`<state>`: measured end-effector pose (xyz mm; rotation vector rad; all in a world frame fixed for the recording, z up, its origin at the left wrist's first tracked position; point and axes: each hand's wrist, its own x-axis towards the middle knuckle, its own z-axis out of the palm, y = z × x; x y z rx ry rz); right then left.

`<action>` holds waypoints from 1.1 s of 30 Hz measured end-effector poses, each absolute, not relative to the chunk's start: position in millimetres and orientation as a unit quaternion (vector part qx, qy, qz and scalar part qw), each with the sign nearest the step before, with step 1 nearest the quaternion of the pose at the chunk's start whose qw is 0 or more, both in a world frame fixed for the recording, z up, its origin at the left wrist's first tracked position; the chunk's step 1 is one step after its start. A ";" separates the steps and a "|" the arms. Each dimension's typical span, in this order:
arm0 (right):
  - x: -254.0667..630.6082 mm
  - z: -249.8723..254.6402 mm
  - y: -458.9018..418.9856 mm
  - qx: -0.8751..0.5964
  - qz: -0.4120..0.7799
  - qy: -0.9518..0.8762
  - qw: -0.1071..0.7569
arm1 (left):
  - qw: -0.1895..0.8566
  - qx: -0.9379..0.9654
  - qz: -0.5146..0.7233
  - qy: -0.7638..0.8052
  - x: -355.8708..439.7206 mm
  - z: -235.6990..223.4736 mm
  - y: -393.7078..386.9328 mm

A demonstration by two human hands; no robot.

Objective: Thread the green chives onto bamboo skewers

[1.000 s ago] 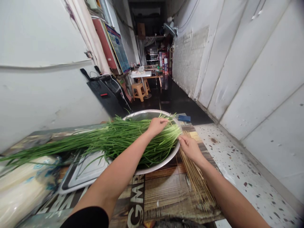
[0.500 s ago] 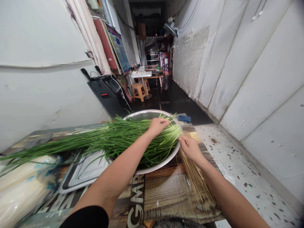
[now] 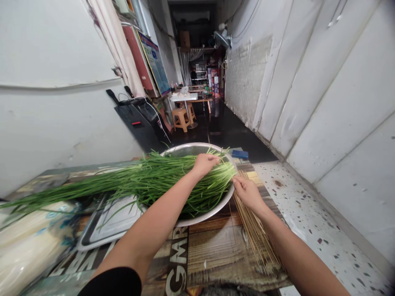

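Observation:
A large heap of green chives (image 3: 166, 176) lies across a round metal basin (image 3: 212, 213), pale stem ends to the right and long leaves trailing left past the rim. Over the stems, my left hand (image 3: 206, 163) is closed in a pinch on chives near their pale ends. My right hand (image 3: 247, 190) is closed at the basin's right rim, fingertips together beside the stem tips; whatever it pinches is too small to make out. Beneath and beside that hand, many thin bamboo skewers (image 3: 254, 234) lie loose on the table.
Left of the basin, a grey-white tray (image 3: 115, 220) lies on the wood-patterned table (image 3: 212, 255), near a plastic-wrapped pale bundle (image 3: 33, 242). A small blue box (image 3: 240, 154) sits behind the basin's right side. Farther off are a white table (image 3: 184, 97) and orange stools (image 3: 181, 118).

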<state>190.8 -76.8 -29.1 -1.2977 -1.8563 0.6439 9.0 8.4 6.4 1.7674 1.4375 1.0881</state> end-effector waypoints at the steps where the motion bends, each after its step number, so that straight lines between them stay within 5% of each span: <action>1: 190.8 -28.8 -76.8 -0.508 0.253 -0.728 0.384 | 0.303 0.668 0.411 0.541 9.1 6.4 8.4; 33: 190.4 -28.0 -77.1 -0.500 0.260 -0.728 0.390 | 0.308 0.679 0.411 0.524 8.5 5.6 9.1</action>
